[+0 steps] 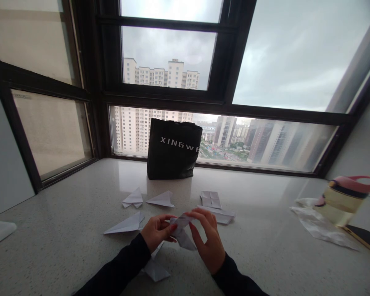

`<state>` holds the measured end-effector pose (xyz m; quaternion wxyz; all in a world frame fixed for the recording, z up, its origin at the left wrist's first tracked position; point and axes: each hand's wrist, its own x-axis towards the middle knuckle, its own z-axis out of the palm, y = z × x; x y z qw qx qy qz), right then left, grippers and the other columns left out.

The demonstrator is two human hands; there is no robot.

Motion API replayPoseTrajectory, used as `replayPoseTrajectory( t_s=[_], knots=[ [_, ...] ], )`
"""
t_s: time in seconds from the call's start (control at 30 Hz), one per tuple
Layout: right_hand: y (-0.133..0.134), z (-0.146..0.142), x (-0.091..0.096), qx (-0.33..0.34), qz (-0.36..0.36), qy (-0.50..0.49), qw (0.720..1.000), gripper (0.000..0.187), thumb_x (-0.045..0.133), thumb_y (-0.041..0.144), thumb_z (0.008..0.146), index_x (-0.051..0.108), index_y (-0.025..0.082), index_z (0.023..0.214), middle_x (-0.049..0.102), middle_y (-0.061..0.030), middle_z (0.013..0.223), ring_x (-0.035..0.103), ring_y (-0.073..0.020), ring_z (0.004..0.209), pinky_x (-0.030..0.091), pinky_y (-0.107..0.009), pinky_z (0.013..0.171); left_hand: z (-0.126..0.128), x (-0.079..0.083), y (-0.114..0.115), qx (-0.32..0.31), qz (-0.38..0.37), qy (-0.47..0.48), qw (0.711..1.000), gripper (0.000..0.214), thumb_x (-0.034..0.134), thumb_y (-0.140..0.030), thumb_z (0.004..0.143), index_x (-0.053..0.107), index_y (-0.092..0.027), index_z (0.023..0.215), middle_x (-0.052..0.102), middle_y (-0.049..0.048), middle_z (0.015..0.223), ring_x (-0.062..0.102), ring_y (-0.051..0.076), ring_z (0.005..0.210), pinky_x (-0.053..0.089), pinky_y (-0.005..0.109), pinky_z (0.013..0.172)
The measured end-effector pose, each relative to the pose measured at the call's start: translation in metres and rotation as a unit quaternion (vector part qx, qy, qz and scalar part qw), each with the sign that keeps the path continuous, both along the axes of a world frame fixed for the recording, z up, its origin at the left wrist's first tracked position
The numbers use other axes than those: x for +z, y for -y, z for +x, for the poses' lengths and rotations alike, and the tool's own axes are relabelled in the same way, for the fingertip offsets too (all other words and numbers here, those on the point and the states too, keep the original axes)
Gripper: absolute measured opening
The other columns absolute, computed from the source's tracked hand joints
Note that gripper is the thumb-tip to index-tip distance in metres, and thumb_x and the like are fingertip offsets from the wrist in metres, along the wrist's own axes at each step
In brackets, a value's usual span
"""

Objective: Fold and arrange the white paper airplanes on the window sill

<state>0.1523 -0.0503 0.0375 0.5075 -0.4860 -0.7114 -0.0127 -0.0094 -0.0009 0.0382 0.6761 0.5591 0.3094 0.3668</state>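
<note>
A piece of folded white paper (185, 238) is held up over the counter between my two hands. My left hand (157, 230) pinches its left side between thumb and fingers. On the other side, my right hand (208, 238) grips the upper right part, fingertips on the top edge and thumb bent close below. Just left of my hands lies a folded paper plane (125, 224). Beyond it are two more folded paper pieces, a small one (133, 198) and a pointed one (160, 199). Another folded paper (156, 269) lies beneath my left forearm, partly hidden.
Behind the hands are a creased paper square (211, 200) and a long folded paper (220, 215). A black bag (174, 154) stands by the window. To the right are a pink-lidded bottle (343, 201), crumpled tissue (320, 226) and a phone (365, 238). A white object (0, 232) lies far left.
</note>
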Motion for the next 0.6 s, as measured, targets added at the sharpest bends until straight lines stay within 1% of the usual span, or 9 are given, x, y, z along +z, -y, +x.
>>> replayPoseTrajectory(
  t_s=[0.07,0.13,0.2,0.27,0.3,0.37,0.5,0.6],
  knots=[
    [-0.002,-0.002,-0.002,0.014,-0.028,-0.088,0.996,0.031,0.044,0.022,0.076,0.044,0.021,0.108,0.049,-0.0074,0.101,0.046,-0.0200,0.091,0.037,-0.035,0.076,-0.001,0.001,-0.003,0.033,-0.002,0.005,0.999,0.047,0.069,-0.041,0.050,0.052,-0.012,0.082,0.064,0.0019,0.065,0.059,0.016,0.059,0.048,0.029,0.058],
    [-0.006,-0.004,-0.007,0.033,-0.090,-0.166,0.981,0.039,0.048,0.031,0.074,0.040,0.019,0.110,0.051,-0.0084,0.098,0.051,-0.0191,0.083,0.042,-0.032,0.068,-0.002,0.001,-0.004,0.050,-0.002,0.011,0.999,0.045,0.069,-0.041,0.049,0.050,-0.014,0.078,0.063,0.0007,0.064,0.060,0.015,0.059,0.048,0.029,0.060],
    [-0.009,-0.006,-0.012,0.063,-0.168,-0.202,0.963,0.038,0.053,0.039,0.069,0.048,0.017,0.100,0.056,-0.0070,0.088,0.054,-0.0185,0.075,0.043,-0.029,0.061,-0.002,0.000,-0.004,0.043,0.002,0.016,0.999,0.042,0.068,-0.041,0.051,0.047,-0.015,0.075,0.063,-0.0004,0.062,0.060,0.015,0.059,0.048,0.029,0.061],
    [-0.011,-0.007,-0.015,0.090,-0.232,-0.205,0.947,0.031,0.056,0.042,0.066,0.054,0.016,0.083,0.059,-0.0051,0.076,0.056,-0.0179,0.068,0.042,-0.027,0.056,0.000,-0.002,-0.002,0.025,0.009,0.014,1.000,0.040,0.067,-0.041,0.054,0.044,-0.015,0.074,0.063,-0.0009,0.061,0.060,0.015,0.060,0.048,0.030,0.061],
    [-0.012,-0.008,-0.016,0.097,-0.252,-0.205,0.941,0.028,0.057,0.043,0.065,0.055,0.016,0.075,0.059,-0.0043,0.071,0.056,-0.0175,0.065,0.042,-0.026,0.054,0.001,-0.003,-0.001,0.017,0.014,0.010,1.000,0.039,0.066,-0.041,0.055,0.043,-0.016,0.073,0.063,-0.0008,0.060,0.060,0.015,0.060,0.048,0.030,0.061],
    [-0.013,-0.008,-0.017,0.095,-0.266,-0.214,0.935,0.028,0.058,0.043,0.063,0.055,0.016,0.068,0.059,-0.0032,0.066,0.055,-0.0167,0.061,0.041,-0.026,0.052,0.002,-0.005,0.001,0.010,0.028,-0.004,1.000,0.038,0.064,-0.042,0.057,0.041,-0.016,0.073,0.062,-0.0005,0.060,0.060,0.014,0.059,0.048,0.029,0.059],
    [-0.014,-0.008,-0.017,0.085,-0.250,-0.230,0.937,0.029,0.061,0.044,0.059,0.056,0.016,0.064,0.058,-0.0025,0.064,0.054,-0.0166,0.062,0.040,-0.025,0.052,0.004,-0.006,0.005,0.028,0.073,-0.033,0.996,0.036,0.060,-0.043,0.061,0.039,-0.017,0.074,0.061,-0.0012,0.061,0.058,0.013,0.058,0.048,0.027,0.055],
    [-0.015,-0.008,-0.020,0.090,-0.261,-0.250,0.928,0.029,0.063,0.044,0.057,0.056,0.016,0.062,0.058,-0.0021,0.063,0.054,-0.0156,0.058,0.039,-0.024,0.049,0.005,-0.006,0.009,0.037,0.114,-0.063,0.991,0.031,0.056,-0.042,0.066,0.036,-0.019,0.074,0.060,-0.0010,0.064,0.059,0.014,0.059,0.048,0.028,0.056]
  ],
)
